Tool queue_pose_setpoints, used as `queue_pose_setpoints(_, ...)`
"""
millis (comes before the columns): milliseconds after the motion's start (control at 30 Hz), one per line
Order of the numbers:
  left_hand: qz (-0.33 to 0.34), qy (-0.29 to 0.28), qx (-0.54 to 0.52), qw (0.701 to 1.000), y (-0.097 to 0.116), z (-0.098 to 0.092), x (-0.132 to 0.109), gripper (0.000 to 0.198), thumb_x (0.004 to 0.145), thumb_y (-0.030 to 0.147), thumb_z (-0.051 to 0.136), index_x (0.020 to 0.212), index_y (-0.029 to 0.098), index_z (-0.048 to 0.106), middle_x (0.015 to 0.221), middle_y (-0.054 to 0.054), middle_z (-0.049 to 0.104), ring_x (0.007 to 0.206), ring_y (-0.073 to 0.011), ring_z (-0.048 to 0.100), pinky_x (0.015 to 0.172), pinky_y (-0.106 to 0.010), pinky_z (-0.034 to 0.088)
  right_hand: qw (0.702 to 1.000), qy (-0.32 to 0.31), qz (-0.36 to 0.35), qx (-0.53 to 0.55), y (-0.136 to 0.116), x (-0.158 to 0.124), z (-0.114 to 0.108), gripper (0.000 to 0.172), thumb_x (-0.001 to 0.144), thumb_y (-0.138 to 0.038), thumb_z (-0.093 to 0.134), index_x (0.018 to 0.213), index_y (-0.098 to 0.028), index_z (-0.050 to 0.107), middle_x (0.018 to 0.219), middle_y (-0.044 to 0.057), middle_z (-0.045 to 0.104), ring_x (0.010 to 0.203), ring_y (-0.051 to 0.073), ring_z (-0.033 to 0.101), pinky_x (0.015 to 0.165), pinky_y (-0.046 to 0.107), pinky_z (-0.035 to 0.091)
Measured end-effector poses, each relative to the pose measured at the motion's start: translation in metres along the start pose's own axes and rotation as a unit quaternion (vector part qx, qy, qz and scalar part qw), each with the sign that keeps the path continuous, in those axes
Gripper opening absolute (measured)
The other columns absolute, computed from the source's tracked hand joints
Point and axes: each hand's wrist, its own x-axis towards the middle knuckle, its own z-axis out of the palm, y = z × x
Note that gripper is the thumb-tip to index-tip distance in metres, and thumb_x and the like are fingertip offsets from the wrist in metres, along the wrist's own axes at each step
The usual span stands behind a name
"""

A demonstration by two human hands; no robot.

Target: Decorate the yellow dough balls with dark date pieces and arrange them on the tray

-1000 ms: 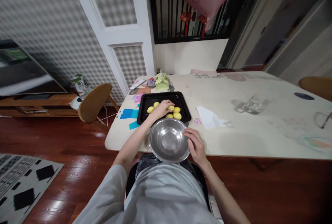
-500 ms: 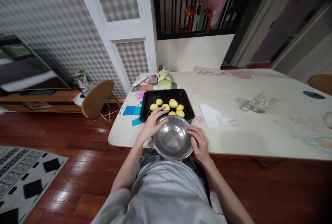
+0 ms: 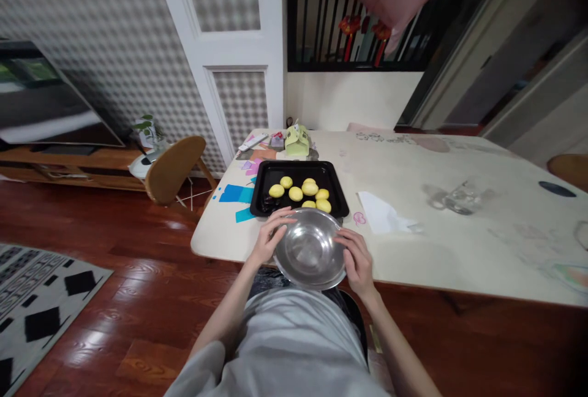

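Observation:
A shiny metal bowl is tilted a little at the near edge of the table and partly overhangs it. Nothing shows inside it. My left hand is at its left rim, fingers reaching over the edge. On the opposite side, my right hand grips the right rim, fingertips inside and thumb near the outer wall. Just beyond the bowl lies a black baking tray with several lemons in it. Something dark and glossy, too unclear to name, sits in the tray's left part.
Behind the tray are a light green box and a white remote. A crumpled white tissue lies right of the tray, with a clear glass cup farther right. A wooden chair stands left of the table.
My left hand has drawn back from over the lemons to the bowl's left rim. The right hand stays at the right rim. The whole view has shifted slightly.

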Motion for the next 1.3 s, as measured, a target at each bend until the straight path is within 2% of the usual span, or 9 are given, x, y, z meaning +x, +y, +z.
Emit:
queue_pose_setpoints(600, 0.013, -0.016, -0.024, 1.000, 0.0001, 0.0014, 0.0010, 0.035, 0.108, 0.040, 0.051, 0.110, 0.021, 0.080, 0.130, -0.013, 0.074, 0.134, -0.0313, 0.063, 0.118, -0.055, 0.046, 1.000, 0.000, -0.007, -0.003, -0.0005, 0.0013, -0.0016, 0.029, 0.105, -0.023, 0.046, 0.117, -0.025, 0.072, 0.122, 0.012, 0.071, 0.120, 0.031, 0.065, 0.099, 0.053, 0.057)
queue_pose_setpoints(1300, 0.026, -0.030, -0.045, 0.998, -0.0058, 0.0007, 0.0007, 0.032, 0.109, 0.034, 0.053, 0.111, 0.019, 0.081, 0.129, -0.015, 0.075, 0.135, -0.0330, 0.061, 0.117, -0.055, 0.044, 1.000, 0.000, -0.015, -0.008, -0.0002, 0.0011, -0.0007, 0.030, 0.105, -0.020, 0.045, 0.117, -0.023, 0.072, 0.123, 0.012, 0.070, 0.121, 0.030, 0.064, 0.100, 0.052, 0.056)
